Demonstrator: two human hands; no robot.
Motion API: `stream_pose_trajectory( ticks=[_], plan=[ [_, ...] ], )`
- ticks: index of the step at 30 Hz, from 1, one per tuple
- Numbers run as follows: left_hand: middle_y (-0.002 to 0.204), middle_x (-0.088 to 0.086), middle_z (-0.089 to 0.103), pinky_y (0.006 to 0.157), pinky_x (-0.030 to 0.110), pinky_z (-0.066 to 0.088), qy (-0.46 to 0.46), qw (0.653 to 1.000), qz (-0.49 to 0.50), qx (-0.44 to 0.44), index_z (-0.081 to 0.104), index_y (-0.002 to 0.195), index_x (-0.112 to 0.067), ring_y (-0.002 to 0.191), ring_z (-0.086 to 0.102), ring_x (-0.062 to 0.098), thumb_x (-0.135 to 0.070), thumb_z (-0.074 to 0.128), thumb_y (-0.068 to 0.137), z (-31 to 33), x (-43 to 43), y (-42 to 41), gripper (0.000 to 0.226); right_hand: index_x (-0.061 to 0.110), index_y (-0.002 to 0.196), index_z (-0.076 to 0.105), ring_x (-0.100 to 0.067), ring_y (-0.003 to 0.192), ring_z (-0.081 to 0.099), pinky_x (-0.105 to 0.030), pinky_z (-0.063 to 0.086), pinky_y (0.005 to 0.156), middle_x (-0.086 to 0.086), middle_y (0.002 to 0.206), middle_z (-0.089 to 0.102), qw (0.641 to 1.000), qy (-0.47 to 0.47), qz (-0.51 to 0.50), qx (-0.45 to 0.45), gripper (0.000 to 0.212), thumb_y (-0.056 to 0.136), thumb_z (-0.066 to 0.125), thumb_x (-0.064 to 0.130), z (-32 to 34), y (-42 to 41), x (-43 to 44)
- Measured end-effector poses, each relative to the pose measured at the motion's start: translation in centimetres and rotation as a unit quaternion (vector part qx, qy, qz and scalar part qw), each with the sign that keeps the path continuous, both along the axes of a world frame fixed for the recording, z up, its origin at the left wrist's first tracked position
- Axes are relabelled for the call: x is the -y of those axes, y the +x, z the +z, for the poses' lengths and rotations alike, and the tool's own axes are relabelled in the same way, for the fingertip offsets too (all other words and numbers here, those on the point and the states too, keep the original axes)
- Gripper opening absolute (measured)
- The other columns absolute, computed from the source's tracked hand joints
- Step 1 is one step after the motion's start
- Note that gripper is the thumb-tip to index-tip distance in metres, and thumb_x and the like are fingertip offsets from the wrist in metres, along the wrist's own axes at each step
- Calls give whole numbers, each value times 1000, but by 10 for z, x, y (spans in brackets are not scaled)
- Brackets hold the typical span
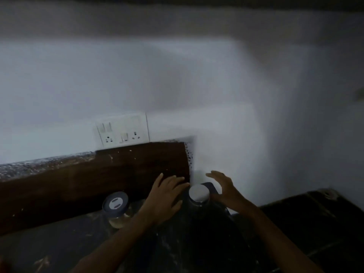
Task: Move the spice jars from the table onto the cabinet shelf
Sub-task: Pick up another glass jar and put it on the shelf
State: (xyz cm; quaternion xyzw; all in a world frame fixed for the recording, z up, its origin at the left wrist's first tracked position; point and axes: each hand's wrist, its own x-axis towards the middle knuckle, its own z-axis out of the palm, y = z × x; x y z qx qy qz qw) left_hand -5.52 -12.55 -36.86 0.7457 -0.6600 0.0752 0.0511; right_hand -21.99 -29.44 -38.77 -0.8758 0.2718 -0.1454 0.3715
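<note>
Your left hand [167,195] and right hand [225,191] flank the silver-lidded jar [199,195] on the counter [59,245], fingers [213,174] released, probably framing a two-handed lift.

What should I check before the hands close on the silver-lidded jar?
1. Left hand open beside the silver-lidded jar: ok.
2. Right hand open on the jar's other side: ok.
3. Jar upright with its lid on: ok.
4. Hands touching the jar: cannot tell, too dark.
5. Dark-lidded jar stands apart, further left: ok.
6. Cabinet shelf in view: not ok, none visible.
</note>
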Motion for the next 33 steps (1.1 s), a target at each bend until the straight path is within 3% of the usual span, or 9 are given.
stream_pose_trajectory(
  ticks=[3,6,10,15,17,19,23,28,33],
  plan=[
    [157,-6,11,108,42,-17,64,997,16,-50,17,148,-31,146,5,17,-46,37,90,-39,18,-7,62,14,134,36,-18,133,30,-27,24,114,-9,145,33,999,52,-2,-5,75,72,78,15,-38,8,7],
    [156,-8,-9,108,44,-18,118,989,35,-78,6,149,-30,143,-12,16,-42,42,91,-70,32,-16,69,12,135,28,-11,125,32,-6,25,103,-10,142,32,996,87,-29,15,90,65,83,18,-73,21,6],
    [143,-10,-25,110,46,-15,151,982,57,-100,-1,149,-29,135,-22,11,-38,47,92,-95,40,-22,75,14,146,7,-22,141,18,-34,21,113,-5,153,16,983,168,-67,33,113,64,84,19,-108,38,-3],
    [146,-9,-28,113,45,-12,160,974,70,-143,-13,146,-29,134,-27,11,-31,46,93,-100,40,-25,80,6,139,24,-25,136,31,-21,19,108,-12,146,33,976,189,-105,36,101,61,84,28,-116,42,0],
    [147,-9,-29,116,48,-9,156,973,67,-155,-21,142,-29,137,-26,13,-29,49,92,-97,38,-26,85,7,139,28,-21,134,32,-27,20,113,-8,144,35,977,198,-84,12,103,58,86,33,-105,40,4],
    [147,-10,-31,116,47,-8,138,976,61,-157,-26,139,-30,138,-26,14,-29,51,91,-92,33,-26,91,12,135,37,-15,124,43,-32,33,109,0,136,44,975,213,-58,-1,114,42,84,57,-89,32,9],
    [147,-11,-36,114,36,-12,102,982,22,-158,-26,139,-29,138,-28,10,-46,59,82,-74,13,-25,104,17,118,54,-13,99,58,-22,48,86,4,108,60,974,226,-19,-23,56,69,80,24,-51,17,3],
    [147,-22,-33,113,24,0,48,962,-13,-267,-24,140,-33,140,-18,-1,-53,69,73,-50,-25,-37,117,30,101,54,-16,98,61,-39,52,91,0,109,62,952,301,25,-46,34,74,75,26,-15,-4,-27],
    [146,-27,-34,101,0,14,19,924,-29,-382,-27,141,-31,134,-11,-18,-47,78,69,-32,-87,-62,128,25,109,57,-17,97,63,-35,53,86,-2,107,64,949,298,53,-86,31,81,66,32,9,-16,-81]
  ],
)
